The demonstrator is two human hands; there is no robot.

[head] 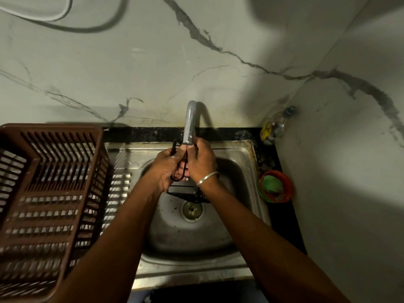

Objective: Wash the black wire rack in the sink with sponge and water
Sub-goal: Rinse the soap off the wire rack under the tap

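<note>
Bare forearms (122, 226), hands (166, 169) (201, 162) together gripping thin black wire rack (181, 190), over steel sink (175, 232)

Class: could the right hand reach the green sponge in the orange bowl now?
Probably yes: the green sponge lies exposed in the orange bowl beside the sink, nothing between; the right hand must release the black wire rack.

left hand (165, 169): grips black wire rack (179, 190) | right hand (201, 164): grips it too | forearms: extended, converging
</note>
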